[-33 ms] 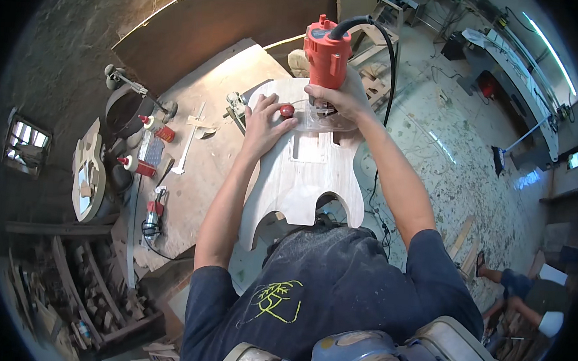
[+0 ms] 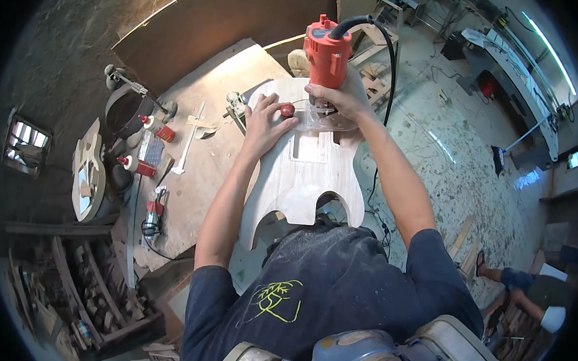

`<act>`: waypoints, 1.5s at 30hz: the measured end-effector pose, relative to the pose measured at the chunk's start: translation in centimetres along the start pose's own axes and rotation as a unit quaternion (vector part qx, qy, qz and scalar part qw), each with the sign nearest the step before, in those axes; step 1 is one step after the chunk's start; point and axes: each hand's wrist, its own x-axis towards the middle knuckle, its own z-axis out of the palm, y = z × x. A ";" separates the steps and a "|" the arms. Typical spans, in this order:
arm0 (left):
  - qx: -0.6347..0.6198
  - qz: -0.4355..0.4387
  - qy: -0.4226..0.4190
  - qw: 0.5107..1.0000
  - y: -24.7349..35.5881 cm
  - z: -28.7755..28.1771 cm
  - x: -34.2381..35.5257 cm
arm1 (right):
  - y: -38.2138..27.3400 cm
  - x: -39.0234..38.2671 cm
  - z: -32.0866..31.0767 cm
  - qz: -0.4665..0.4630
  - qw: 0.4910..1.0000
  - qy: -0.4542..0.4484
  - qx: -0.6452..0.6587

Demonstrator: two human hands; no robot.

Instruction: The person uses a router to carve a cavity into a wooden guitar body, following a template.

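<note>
A red router [image 2: 325, 51] with a black hose stands on a pale wooden guitar body [image 2: 322, 176] that has cut-out pockets. My right hand [image 2: 339, 98] is closed round the lower part of the router, by its clear base plate [image 2: 325, 122]. My left hand [image 2: 266, 120] lies with fingers spread on the guitar body and the edge of the base, its thumb beside a red round knob [image 2: 286, 109]. At the far end of the body, on the left, a metal clamp [image 2: 235, 102] shows.
The workbench [image 2: 209, 78] carries glue bottles [image 2: 139, 166], a small power tool [image 2: 153, 222] and a jointed metal arm [image 2: 137, 87]. Another guitar body [image 2: 88, 170] stands left. Scrap wood [image 2: 94, 288] fills the lower left. Another person [image 2: 525, 291] is at lower right; a cord hangs to the floor.
</note>
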 end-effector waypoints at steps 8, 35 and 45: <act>0.034 -0.006 0.003 0.999 -0.1 0.4 0.2 | -0.1 -0.2 0.1 -0.050 0.999 0.011 0.011; 0.041 -0.023 0.026 0.999 0.4 0.8 0.3 | 0.4 0.4 -0.6 -0.031 0.999 0.015 -0.020; 0.013 -0.018 0.035 0.999 0.1 0.5 0.1 | 0.6 0.6 -0.2 -0.036 0.998 0.019 -0.056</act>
